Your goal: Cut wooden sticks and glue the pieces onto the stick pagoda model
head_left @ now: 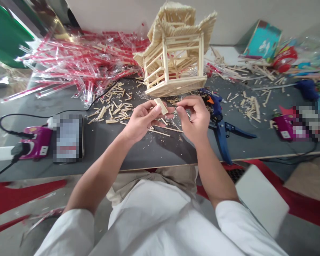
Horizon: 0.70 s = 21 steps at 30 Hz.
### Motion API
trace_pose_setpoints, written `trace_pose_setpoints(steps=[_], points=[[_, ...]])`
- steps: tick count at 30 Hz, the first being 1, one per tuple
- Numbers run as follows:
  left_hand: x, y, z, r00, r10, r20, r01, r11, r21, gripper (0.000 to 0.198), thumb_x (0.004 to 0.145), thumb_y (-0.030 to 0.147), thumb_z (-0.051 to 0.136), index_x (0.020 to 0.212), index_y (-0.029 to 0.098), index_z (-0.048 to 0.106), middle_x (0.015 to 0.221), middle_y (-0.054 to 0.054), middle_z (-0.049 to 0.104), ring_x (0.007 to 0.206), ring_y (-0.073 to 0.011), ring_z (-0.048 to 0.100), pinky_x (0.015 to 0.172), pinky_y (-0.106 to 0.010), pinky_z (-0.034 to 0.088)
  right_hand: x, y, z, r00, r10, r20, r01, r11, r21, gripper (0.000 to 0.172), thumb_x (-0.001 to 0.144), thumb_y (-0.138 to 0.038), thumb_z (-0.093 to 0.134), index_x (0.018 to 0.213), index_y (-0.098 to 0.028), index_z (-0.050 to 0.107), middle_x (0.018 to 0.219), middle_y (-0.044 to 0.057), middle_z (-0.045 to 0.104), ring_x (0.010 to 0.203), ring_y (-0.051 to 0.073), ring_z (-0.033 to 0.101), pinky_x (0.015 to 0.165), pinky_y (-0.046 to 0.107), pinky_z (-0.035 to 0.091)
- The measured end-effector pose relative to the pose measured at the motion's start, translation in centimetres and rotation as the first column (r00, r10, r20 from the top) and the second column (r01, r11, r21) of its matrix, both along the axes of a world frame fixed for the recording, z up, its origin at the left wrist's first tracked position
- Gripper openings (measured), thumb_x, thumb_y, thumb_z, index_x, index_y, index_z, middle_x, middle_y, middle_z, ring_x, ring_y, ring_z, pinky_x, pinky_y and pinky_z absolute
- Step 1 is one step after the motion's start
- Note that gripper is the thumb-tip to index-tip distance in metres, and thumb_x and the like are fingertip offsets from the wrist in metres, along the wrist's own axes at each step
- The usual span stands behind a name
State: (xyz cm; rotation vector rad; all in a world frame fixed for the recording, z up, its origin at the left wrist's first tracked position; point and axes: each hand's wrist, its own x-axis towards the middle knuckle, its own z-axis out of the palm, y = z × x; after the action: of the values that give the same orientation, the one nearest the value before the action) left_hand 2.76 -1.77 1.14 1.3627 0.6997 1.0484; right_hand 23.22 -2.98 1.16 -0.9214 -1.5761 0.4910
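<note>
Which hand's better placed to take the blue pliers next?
Right, likely: the right hand is nearer the blue pliers. The left hand is farther off and holds a wood piece. Can't tell whether the right pinches something small.

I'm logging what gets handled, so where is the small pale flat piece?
In the head view, the pale flat piece is pinched in the left hand, near the picture's middle, just below the stick model.

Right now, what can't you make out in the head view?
All in the head view:
- wooden piece: its underside, hidden by the left hand
- right hand: whether it pinches anything, too small to tell
- phone: screen content, pixelated
- green thing: full extent, cut off by the left edge
</note>
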Motion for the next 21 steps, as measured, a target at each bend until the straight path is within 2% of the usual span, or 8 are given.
trace_pose_setpoints(steps=[4, 7, 11, 15, 18, 21], points=[[0.0, 0.1, -0.2, 1.000, -0.007, 0.004, 0.007, 1.000, -0.016, 0.049, 0.103, 0.064, 0.059, 0.135, 0.027, 0.061, 0.111, -0.006, 0.081, 0.094, -0.0189, 0.082, 0.067, -0.024, 0.067, -0.3, -0.9, 0.4, 0.993, 0.092, 0.076, -0.093, 0.995, 0.019, 0.015, 0.097, -0.039, 0.075, 0.111, -0.034, 0.077, 0.109, 0.005, 0.068, 0.099, 0.024, 0.064, 0.087, 0.042, 0.057], [0.0, 0.1, -0.2, 1.000, 0.013, 0.012, -0.013, 1.000, -0.020, 0.052, 0.102, 0.062, 0.063, 0.141, 0.028, 0.058, 0.107, -0.004, 0.080, 0.088, -0.0166, 0.081, 0.067, -0.023, 0.067, -0.3, -0.9, 0.3, 0.987, 0.099, 0.122, -0.105, 0.994, 0.036, 0.020, 0.097, -0.035, 0.076, 0.116, -0.036, 0.078, 0.110, 0.004, 0.068, 0.096, 0.022, 0.066, 0.087, 0.041, 0.058], [0.4, -0.2, 0.4, 0.997, 0.028, 0.077, -0.017, 0.989, -0.144, 0.051, 0.092, 0.059, 0.077, 0.126, 0.022, 0.067, 0.094, -0.002, 0.077, 0.079, -0.0137, 0.078, 0.062, -0.021, 0.065, -0.4, -0.7, 0.2, 0.980, 0.069, 0.189, -0.091, 0.990, 0.110, 0.014, 0.099, -0.031, 0.074, 0.111, -0.035, 0.079, 0.105, 0.003, 0.069, 0.095, 0.020, 0.068, 0.088, 0.039, 0.058], [0.8, -0.6, 1.2, 0.992, 0.077, 0.102, -0.043, 0.952, -0.303, 0.055, 0.081, 0.057, 0.089, 0.114, 0.017, 0.069, 0.081, 0.000, 0.073, 0.073, -0.0122, 0.075, 0.060, -0.019, 0.063, -0.5, -0.6, 0.4, 0.971, 0.041, 0.234, -0.073, 0.989, 0.132, 0.008, 0.100, -0.029, 0.071, 0.105, -0.028, 0.078, 0.100, 0.003, 0.069, 0.082, 0.016, 0.066, 0.077, 0.034, 0.057], [0.8, -0.6, 1.3, 0.992, 0.082, 0.095, -0.045, 0.939, -0.340, 0.056, 0.078, 0.056, 0.091, 0.111, 0.016, 0.068, 0.078, 0.000, 0.073, 0.072, -0.0128, 0.076, 0.060, -0.019, 0.063, -0.5, -0.6, 0.4, 0.963, 0.060, 0.261, -0.095, 0.988, 0.122, 0.007, 0.101, -0.029, 0.069, 0.102, -0.026, 0.075, 0.098, 0.003, 0.068, 0.074, 0.015, 0.063, 0.070, 0.032, 0.055], [0.7, -0.5, 1.0, 0.995, 0.067, 0.076, -0.034, 0.928, -0.372, 0.054, 0.080, 0.054, 0.090, 0.109, 0.015, 0.069, 0.080, -0.001, 0.076, 0.071, -0.0132, 0.077, 0.061, -0.020, 0.063, -0.3, -0.5, 0.3, 0.945, 0.086, 0.315, -0.123, 0.987, 0.099, 0.008, 0.103, -0.030, 0.065, 0.100, -0.025, 0.071, 0.100, 0.004, 0.068, 0.076, 0.016, 0.063, 0.070, 0.033, 0.055]])
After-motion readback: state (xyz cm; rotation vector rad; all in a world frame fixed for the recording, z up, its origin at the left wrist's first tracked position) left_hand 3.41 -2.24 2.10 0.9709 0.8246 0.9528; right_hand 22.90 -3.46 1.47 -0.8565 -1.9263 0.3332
